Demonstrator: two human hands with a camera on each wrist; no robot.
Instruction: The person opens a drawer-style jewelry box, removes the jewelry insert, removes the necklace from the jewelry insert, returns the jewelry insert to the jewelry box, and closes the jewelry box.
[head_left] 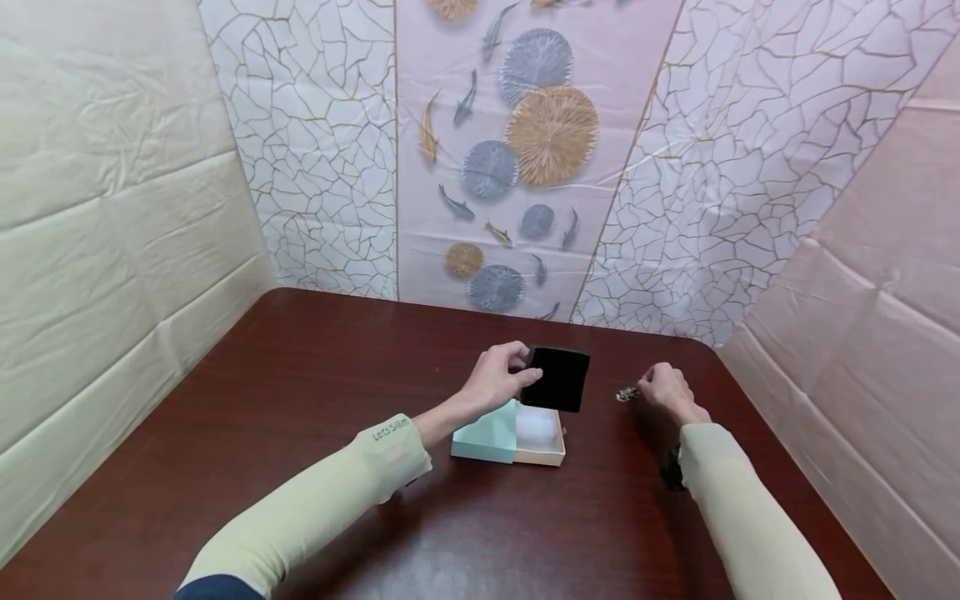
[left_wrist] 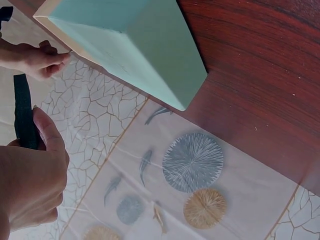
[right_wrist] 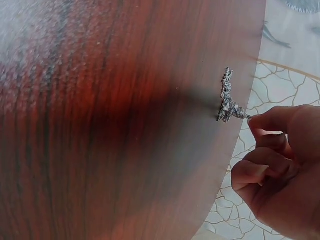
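Observation:
My left hand (head_left: 495, 375) grips a thin black square pad (head_left: 557, 380) by its left edge, above the box, with the thumb on its face. In the left wrist view that pad (left_wrist: 25, 112) appears edge-on beside the left hand (left_wrist: 35, 182). Between thumb and index finger, my right hand (right_wrist: 285, 165) pinches one end of a silver chain (right_wrist: 226, 95); the rest lies bunched on the table. A mint-green box sleeve (head_left: 486, 435) sits below the left hand. Its cream drawer (head_left: 542, 457) is slid partly out to the right, with white padding (head_left: 536, 427) inside.
The dark red wooden table (head_left: 337, 367) reaches back to a patterned cloth wall (head_left: 322, 150). Plain cloth walls stand along the left (head_left: 97, 250) and right (head_left: 870, 317) sides. The right hand is near the table's back right corner.

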